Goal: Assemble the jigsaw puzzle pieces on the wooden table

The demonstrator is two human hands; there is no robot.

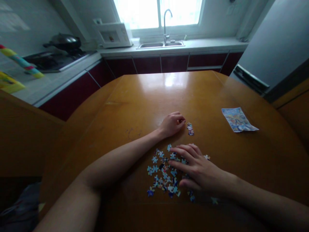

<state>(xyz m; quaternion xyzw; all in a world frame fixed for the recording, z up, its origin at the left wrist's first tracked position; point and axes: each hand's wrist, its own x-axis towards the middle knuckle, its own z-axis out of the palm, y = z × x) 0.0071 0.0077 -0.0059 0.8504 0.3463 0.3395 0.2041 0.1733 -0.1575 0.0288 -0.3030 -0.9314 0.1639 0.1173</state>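
The right hand (197,167), spread over the loose pieces (165,176), should sift lightly to prevent stacking, while the left hand (172,125), curled, grip not discernible, should not nudge the strip (190,129) beside it.

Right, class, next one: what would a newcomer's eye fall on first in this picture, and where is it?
Probably the loose jigsaw pieces scattered on the near part of the wooden table, with the right hand spread over some. Just beyond them, the left hand rests beside a small strip of joined pieces. The bright window in the far wall and the printed sheet on the table's right side also stand out.
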